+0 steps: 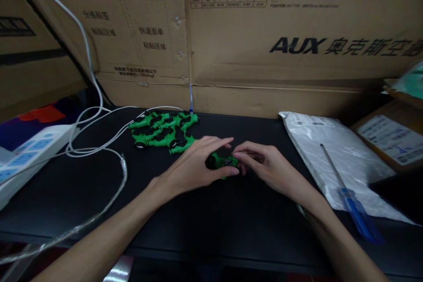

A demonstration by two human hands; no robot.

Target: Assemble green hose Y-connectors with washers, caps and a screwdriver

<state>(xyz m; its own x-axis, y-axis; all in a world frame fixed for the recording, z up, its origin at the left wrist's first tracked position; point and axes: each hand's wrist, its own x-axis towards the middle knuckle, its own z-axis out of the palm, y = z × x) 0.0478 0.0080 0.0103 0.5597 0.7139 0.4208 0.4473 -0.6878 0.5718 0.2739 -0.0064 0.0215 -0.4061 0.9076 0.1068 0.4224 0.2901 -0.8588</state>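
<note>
On the black table (205, 224), a pile of green parts (163, 132) lies behind and left of the hands, close to the left hand's fingertips. White cables (95, 139) loop off to the left toward a power strip (29, 154). To the right lies a plastic bag (333, 158) with a blue-handled screwdriver (355, 209) resting across it, its tip pointing away from the person. Cardboard boxes (264, 48) wall off the far edge.

The green part (222, 161) sits on the table near its middle, between the two hands. Its long axis runs left to right; a dark round end faces left. Most of it is covered by fingers.

The left hand (194, 165) rests over the part, fingers loosely extended, thumb beneath against it. The right hand (267, 165) pinches the part's right end with curled fingertips.

Bare table spreads in front of the hands toward the near edge; the pile and boxes crowd the back, the bag the right.
</note>
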